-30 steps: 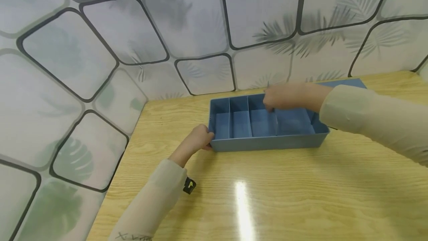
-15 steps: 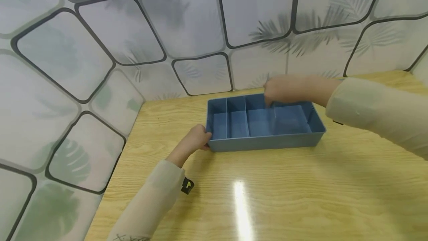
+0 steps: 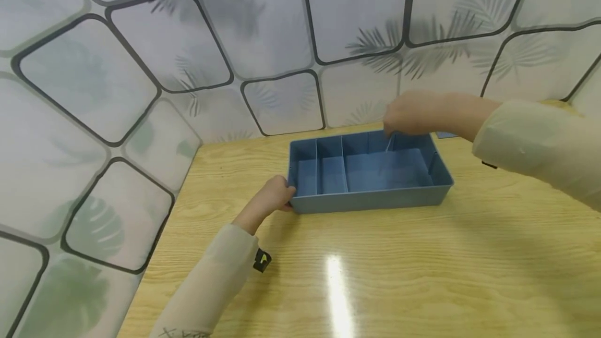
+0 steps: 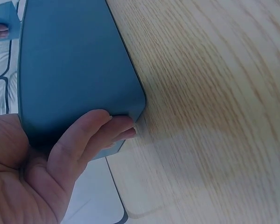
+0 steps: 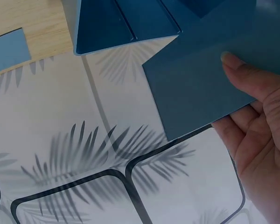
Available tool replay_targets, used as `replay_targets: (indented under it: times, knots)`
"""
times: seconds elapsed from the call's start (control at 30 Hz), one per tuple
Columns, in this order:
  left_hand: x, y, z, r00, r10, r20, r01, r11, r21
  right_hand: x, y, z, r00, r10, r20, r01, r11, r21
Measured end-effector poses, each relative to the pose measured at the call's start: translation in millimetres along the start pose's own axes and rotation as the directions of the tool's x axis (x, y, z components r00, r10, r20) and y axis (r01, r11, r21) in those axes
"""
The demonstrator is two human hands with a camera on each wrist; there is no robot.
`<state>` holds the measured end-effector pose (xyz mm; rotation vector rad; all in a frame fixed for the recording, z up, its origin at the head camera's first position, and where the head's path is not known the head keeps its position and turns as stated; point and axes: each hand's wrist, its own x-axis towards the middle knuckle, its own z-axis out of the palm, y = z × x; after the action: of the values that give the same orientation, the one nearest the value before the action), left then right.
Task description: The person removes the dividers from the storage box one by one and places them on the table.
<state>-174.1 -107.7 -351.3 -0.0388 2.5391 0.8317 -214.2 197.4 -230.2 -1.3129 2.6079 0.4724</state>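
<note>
A blue divided storage box (image 3: pixel 371 201) lies on the table with its top uncovered. My left hand (image 3: pixel 274 194) holds the box's near left corner; in the left wrist view its fingers (image 4: pixel 86 135) wrap against the blue wall. Above the back rim, my right hand (image 3: pixel 413 112) pinches a thin flat blue divider (image 5: pixel 196 88) between thumb and fingers. From the head, only a pale edge of this divider shows, under the hand and over the wide right compartment. Two upright dividers stand in the left part of the box.
Right behind the box rises a wall (image 3: pixel 277 103) with a leaf-and-frame pattern. A flat blue piece (image 5: pixel 9 49) lies on the wooden table (image 3: pixel 399 265) beyond the box's right end, mostly hidden by the right arm in the head view.
My right hand has risen and shifted slightly right, lifting the divider out of its place; the two compartments there now read as one wide space. My left hand keeps its hold on the corner.
</note>
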Motion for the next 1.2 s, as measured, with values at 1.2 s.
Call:
replay_targets:
  times: [1.2]
  knots:
    - [-0.6,3.6,-6.9,1.000,0.013,0.012,-0.013,0.999,0.046,-70.7,71.0,40.4,0.972,0.227,0.068,-0.231,0.971,0.068]
